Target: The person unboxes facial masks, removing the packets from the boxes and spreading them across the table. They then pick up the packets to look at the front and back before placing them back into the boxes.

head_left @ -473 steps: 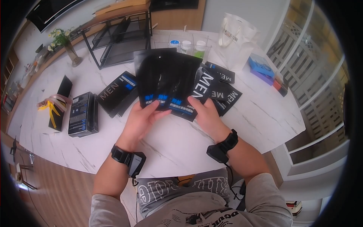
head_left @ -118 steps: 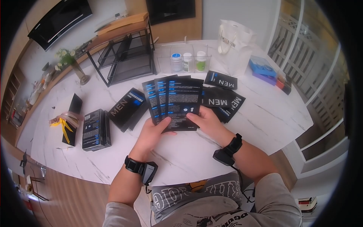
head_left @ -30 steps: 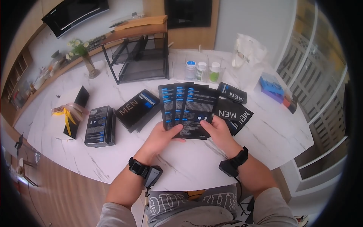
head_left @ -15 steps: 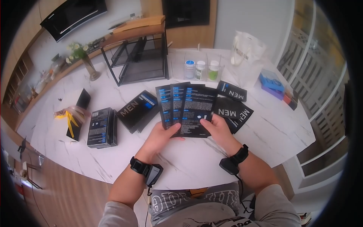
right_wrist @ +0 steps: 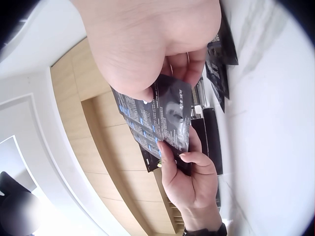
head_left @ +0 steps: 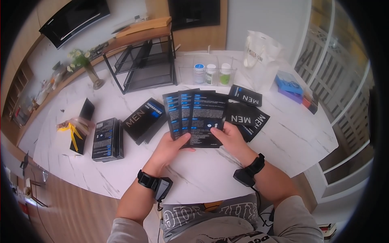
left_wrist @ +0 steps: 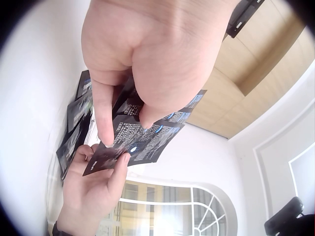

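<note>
A fan of several flat black sachets (head_left: 208,115) is held over the table's middle, small white print and blue headings facing up. My left hand (head_left: 168,149) grips the fan's lower left, thumb on top. At its lower right edge my right hand (head_left: 230,139) pinches the front sachet, thumb beside a small white picture. In the left wrist view the sachets (left_wrist: 142,142) overlap between both hands. The right wrist view shows the front sachet (right_wrist: 170,110) with a glossy, creased lower part. More black sachets marked MEN (head_left: 245,96) lie just beyond my right hand.
Left of the fan lie a black MEN box (head_left: 144,117), standing black boxes (head_left: 105,139) and a ribbon-tied black item (head_left: 79,125). Behind are a mesh rack (head_left: 142,77), a clear organizer with bottles (head_left: 211,75), a white bag (head_left: 263,60) and blue and purple boxes (head_left: 288,83).
Since the oldest frame, the held sachets have gone from blue-logo sides to printed backs in a neat fan. Over the last second the grip stays the same; the view shifts slightly.
</note>
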`<state>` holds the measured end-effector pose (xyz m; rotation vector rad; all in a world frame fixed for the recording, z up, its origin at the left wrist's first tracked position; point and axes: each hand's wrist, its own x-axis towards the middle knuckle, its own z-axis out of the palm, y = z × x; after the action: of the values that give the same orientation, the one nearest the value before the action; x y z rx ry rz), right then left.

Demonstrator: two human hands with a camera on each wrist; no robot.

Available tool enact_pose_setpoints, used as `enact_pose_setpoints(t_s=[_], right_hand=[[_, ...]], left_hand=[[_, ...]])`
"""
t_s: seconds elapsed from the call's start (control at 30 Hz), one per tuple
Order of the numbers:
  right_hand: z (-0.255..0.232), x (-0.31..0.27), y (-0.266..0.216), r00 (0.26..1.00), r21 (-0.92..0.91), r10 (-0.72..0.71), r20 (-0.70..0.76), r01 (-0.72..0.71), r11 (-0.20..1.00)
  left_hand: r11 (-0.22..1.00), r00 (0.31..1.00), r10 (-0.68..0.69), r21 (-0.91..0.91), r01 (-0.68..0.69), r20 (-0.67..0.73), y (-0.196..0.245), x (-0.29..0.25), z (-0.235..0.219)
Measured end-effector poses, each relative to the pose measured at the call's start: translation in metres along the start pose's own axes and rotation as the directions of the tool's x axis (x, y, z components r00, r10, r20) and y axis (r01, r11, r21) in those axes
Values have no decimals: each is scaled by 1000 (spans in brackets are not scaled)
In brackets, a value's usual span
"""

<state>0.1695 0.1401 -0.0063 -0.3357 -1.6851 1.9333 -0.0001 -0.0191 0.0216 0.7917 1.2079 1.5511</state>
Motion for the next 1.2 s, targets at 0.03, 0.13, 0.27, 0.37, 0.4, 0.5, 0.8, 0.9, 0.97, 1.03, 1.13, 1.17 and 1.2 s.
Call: enact_pose_setpoints(t_s=[0.03,0.13,0.27,0.37,0.4,0.5,0.8,0.9,0.97,1.03,1.13,1.17,1.2], right_hand=[[1,0,-1,1000,2,-1,1,1,1000],[2,-1,-4,1000,6,-5,4,5,1000],[2,-1,-5,1000,1,1,-4,-1,1000],[3,-1,-5,1000,-7,8,-9,-8,1000],[3,-1,-5,1000,-10,11,-11,-11,1000],[1,-1,-2,1000,1,4,-5,-4,1000],[2,-2,-4,1000,-53,-24,1,24,998],[3,-2,-5,1000,-28,-25,5,26,999],[2,-2,-5,1000,-23,-25,8,25,999],[2,-2,-4,1000,-12,-19,8,19,1000],[3,-3,-4,1000,5,-9,0,9,1000],[3,-3,-5,1000,5,-10,-4,10,1000],[3,-3,-5,1000,6,-10,-7,10,1000]], left_hand=[[1000,1000,-3,1,3,1,0,0,0],[1000,1000,2,0,-2,-16,0,0,2],[1000,1000,3,11,-3,-13,1,0,1],[1000,1000,7,15,-6,-8,0,0,0],[1000,1000,5,20,-5,-2,-1,1,-1],[1000,1000,3,21,-3,-3,-2,2,-1],[1000,1000,12,7,-12,-5,2,-1,2],[1000,1000,10,16,-10,-1,1,-1,2],[1000,1000,11,17,-11,2,1,-1,1],[1000,1000,11,12,-11,1,1,-1,2],[1000,1000,6,9,-6,-23,3,-2,5],[1000,1000,7,6,-7,-20,3,-2,5],[1000,1000,9,4,-9,-17,2,-2,4]])
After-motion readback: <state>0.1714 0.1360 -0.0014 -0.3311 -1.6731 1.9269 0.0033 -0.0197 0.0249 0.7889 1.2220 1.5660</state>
